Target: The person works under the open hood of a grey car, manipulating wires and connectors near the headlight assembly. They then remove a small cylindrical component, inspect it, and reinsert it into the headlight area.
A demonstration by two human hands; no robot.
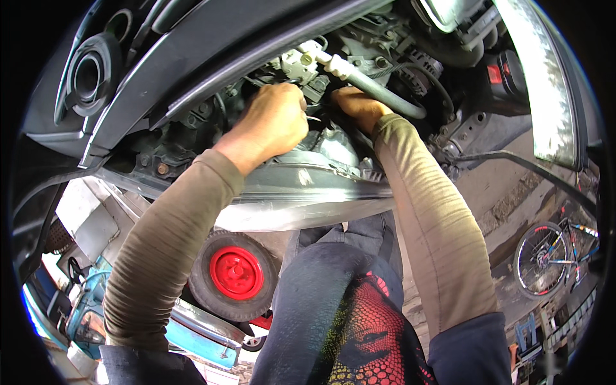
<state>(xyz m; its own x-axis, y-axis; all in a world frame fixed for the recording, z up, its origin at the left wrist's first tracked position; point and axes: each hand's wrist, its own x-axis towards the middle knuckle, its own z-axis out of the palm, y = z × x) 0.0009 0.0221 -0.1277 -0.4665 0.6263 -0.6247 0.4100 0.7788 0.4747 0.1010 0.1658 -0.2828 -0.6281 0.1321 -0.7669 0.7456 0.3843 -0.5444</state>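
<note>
Reaching past bay edge (321,184): left hand (273,122), plus right hand (360,108) tight beside hose (386,96).

Ground (504,240): looked gray and rough, with dark marks.
Bike (558,262): rested on the ground, off to the right.

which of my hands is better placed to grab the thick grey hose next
Probably your right hand: it appears close beside the thick grey hose, while your left hand is farther left of it.
</note>
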